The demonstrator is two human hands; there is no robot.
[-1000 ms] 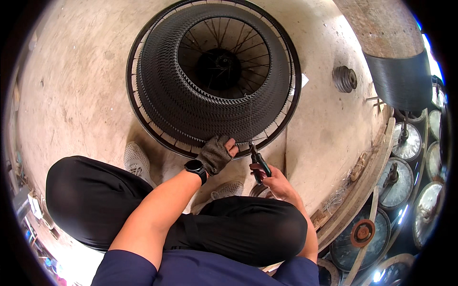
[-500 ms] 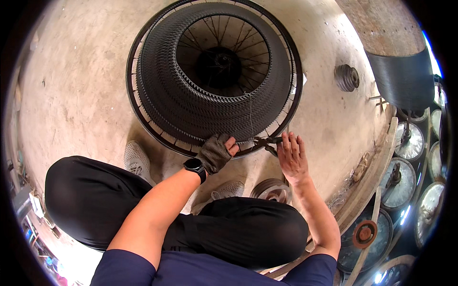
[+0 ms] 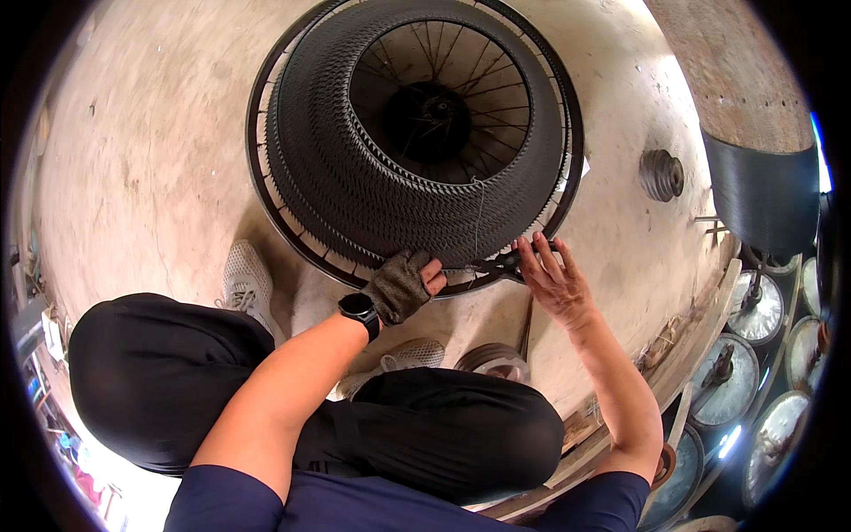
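A tapered black stack of finely toothed rings (image 3: 319, 142) sits inside a large spoked wheel rim (image 3: 257, 152). A thin wire (image 3: 480, 213) crosses its near side from the inner edge downward. My left hand (image 3: 403, 284), in a grey fingerless glove, has its fingers curled at the stack's lower edge; what they pinch is unclear. My right hand (image 3: 554, 288) is bare, fingers extended over the dark handles of pliers (image 3: 507, 263) that it holds, their jaws at the wire's lower end beside my left fingertips.
A ridged metal pulley (image 3: 660, 175) stands right of the wheel, a stepped metal piece (image 3: 487, 359) near my right knee. A large cylinder (image 3: 758, 191) is at upper right, above wooden boards (image 3: 683, 355) and several shafted metal discs (image 3: 722, 381). My shoes (image 3: 248, 275) are below the wheel.
My right hand has risen from below the pliers' handles to lie over them, swinging the pliers flatter against the stack's edge. My left hand stays at that edge; the view has shifted slightly.
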